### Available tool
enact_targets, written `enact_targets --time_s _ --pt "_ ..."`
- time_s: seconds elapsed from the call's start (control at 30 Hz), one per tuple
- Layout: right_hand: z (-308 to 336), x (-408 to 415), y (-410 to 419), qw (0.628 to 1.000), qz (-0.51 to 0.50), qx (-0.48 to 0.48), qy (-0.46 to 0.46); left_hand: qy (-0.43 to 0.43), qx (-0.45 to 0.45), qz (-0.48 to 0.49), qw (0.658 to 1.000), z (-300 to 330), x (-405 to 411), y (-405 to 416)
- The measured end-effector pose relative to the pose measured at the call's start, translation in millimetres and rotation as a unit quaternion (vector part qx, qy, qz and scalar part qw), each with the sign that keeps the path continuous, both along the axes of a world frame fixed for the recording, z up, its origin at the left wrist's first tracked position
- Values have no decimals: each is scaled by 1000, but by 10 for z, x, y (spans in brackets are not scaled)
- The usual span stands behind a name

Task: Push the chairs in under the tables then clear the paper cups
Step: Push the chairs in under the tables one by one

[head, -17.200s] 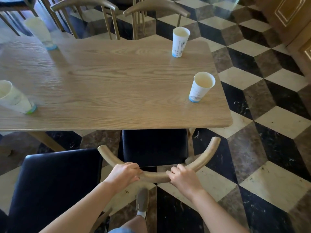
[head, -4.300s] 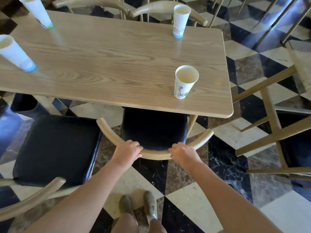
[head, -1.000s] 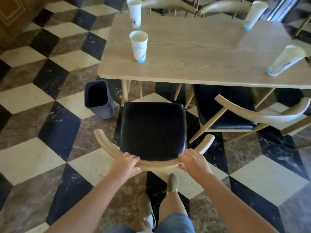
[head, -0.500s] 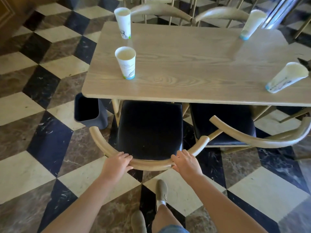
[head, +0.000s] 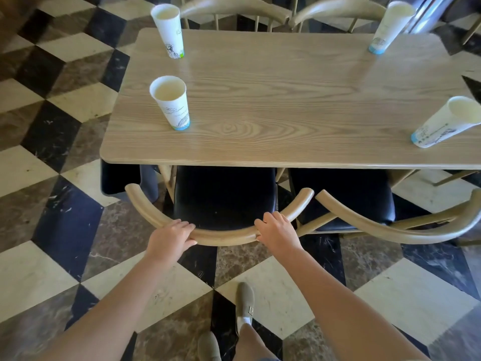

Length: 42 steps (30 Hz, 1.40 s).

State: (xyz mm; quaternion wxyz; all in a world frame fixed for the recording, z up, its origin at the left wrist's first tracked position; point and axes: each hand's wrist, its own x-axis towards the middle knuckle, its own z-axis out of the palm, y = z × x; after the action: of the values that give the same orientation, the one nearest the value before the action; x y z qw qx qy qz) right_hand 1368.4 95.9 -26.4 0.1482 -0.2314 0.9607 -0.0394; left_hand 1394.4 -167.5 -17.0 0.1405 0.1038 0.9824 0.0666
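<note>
A chair (head: 223,196) with a black seat and a curved wooden backrest stands at the near edge of the wooden table (head: 286,100), its seat partly under the top. My left hand (head: 170,239) and my right hand (head: 277,230) both grip the backrest. Several white paper cups stand on the table: one near left (head: 171,102), one far left (head: 168,29), one far right (head: 387,27), one near right (head: 445,122).
A second chair (head: 364,204) stands to the right, partly under the table. A dark bin (head: 122,179) sits on the floor by the table's left corner. Two more chair backs (head: 260,9) show behind the table. The floor is chequered tile.
The chair has slid forward, so its seat now reaches further under the table. Both hands stayed on the backrest and I have stepped closer.
</note>
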Motion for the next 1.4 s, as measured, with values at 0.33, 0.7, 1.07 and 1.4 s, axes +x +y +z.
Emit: enact_targets --time_s 0.33,0.7,1.07,1.4 --pt "-70 -223 29 1000 9 6 10 8 11 -11 1000 -26 -186 -32" --pt "-77 -165 30 1000 -8 -23 13 31 -17 -11 999 -67 -105 44" --pt "407 207 127 997 -72 -2 38 55 -27 -37 997 328 105 371" --pt "1153 1225 464 976 -190 7 106 184 31 -130 974 1147 670 1060"
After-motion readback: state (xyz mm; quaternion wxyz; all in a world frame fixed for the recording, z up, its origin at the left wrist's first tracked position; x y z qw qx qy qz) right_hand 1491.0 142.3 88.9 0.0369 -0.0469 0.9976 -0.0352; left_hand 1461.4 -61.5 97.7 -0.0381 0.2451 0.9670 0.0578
